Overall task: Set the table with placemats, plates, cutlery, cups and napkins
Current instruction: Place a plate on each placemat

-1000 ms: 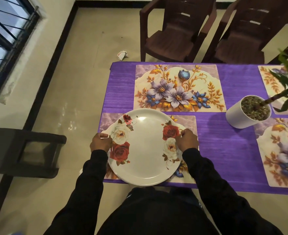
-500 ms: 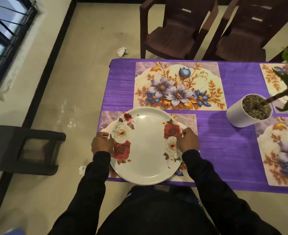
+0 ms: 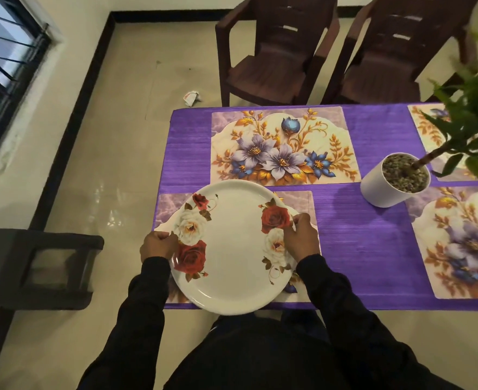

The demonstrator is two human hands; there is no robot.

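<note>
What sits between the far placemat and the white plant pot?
Only bare purple tablecloth, in the head view. The far placemat ends just short of the white plant pot; no plate, cutlery or cup lies in that gap.

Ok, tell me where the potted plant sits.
In the head view, the white plant pot stands right of the plate, on the purple cloth between placemats.

plate [image 3: 232, 249]: on near placemat [image 3: 302, 204], lower centre
pot [image 3: 389, 187]: right of plate
chairs [image 3: 271, 66]: top, behind table [image 3: 358, 249]

Glossy smooth plate [image 3: 232, 249], sheeny purple tablecloth [image 3: 358, 249], glossy placemat [image 3: 282, 147].
</note>
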